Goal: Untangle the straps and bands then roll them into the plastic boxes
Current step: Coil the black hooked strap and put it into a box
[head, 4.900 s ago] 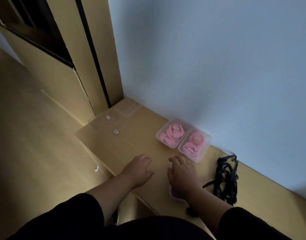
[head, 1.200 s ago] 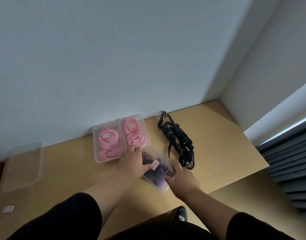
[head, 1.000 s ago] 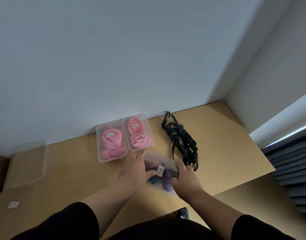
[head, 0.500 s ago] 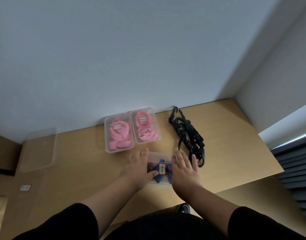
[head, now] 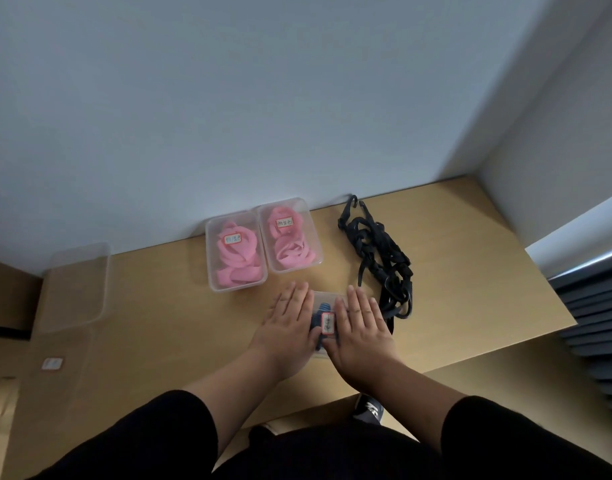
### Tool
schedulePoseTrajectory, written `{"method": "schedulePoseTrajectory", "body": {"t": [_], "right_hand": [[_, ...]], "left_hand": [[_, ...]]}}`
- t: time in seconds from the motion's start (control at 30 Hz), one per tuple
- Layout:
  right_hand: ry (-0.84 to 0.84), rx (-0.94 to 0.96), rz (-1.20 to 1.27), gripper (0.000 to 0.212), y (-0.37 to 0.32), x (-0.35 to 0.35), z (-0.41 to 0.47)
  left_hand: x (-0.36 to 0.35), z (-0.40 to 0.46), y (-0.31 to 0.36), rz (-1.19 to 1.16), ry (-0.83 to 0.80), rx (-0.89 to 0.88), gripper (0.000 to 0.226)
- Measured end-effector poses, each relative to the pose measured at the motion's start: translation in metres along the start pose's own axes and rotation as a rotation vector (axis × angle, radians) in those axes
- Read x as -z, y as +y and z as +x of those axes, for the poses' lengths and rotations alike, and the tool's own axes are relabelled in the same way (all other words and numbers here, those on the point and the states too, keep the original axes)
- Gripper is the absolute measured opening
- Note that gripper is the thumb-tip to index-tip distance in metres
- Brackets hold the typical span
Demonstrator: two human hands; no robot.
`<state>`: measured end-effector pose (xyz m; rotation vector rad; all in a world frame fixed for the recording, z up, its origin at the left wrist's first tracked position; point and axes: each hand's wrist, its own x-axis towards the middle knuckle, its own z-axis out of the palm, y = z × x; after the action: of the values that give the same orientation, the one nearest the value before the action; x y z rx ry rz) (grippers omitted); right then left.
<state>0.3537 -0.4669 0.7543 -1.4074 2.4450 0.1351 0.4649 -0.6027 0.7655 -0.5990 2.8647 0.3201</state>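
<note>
A clear lidded box holding dark blue and purple bands lies on the wooden table, a red-edged label on its lid. My left hand and my right hand press flat on that lid, fingers straight, one on each side of the label. Behind it two closed clear boxes hold rolled pink bands, the left one and the right one, each labelled. A tangle of black straps lies to the right of the boxes, its near end touching my right hand's side.
An empty clear box sits at the table's left end by the wall. A small white label lies on the surface left of it. The white wall runs along the back; a dark ribbed panel stands past the right edge.
The box of dark bands has been turned square to me, and both hands went from gripping its sides to lying flat on its lid. My view shifted slightly right.
</note>
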Motion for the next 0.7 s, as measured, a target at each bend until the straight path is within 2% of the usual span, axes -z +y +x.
{"method": "schedulePoseTrajectory", "body": {"t": [0.07,0.23,0.47,0.63,0.7], "right_hand": [[0.059,0.033,-0.023,0.076,0.000,-0.001,0.000],[0.092,0.067,0.013,0.067,0.004,-0.012,0.003],[0.107,0.133,-0.008,0.089,0.011,-0.015,0.006],[0.142,0.201,-0.039,0.097,0.014,-0.016,0.006],[0.151,0.234,-0.055,0.098,0.015,-0.017,0.005]], "left_hand": [[-0.007,0.000,-0.003,-0.016,0.041,-0.016,0.070],[-0.020,0.000,-0.009,-0.059,0.127,-0.048,0.067],[-0.029,0.004,-0.014,-0.081,0.237,-0.089,0.067],[-0.030,-0.002,-0.019,-0.219,0.244,-0.046,0.072],[-0.035,-0.012,-0.026,-0.176,0.242,-0.087,0.071]]}}
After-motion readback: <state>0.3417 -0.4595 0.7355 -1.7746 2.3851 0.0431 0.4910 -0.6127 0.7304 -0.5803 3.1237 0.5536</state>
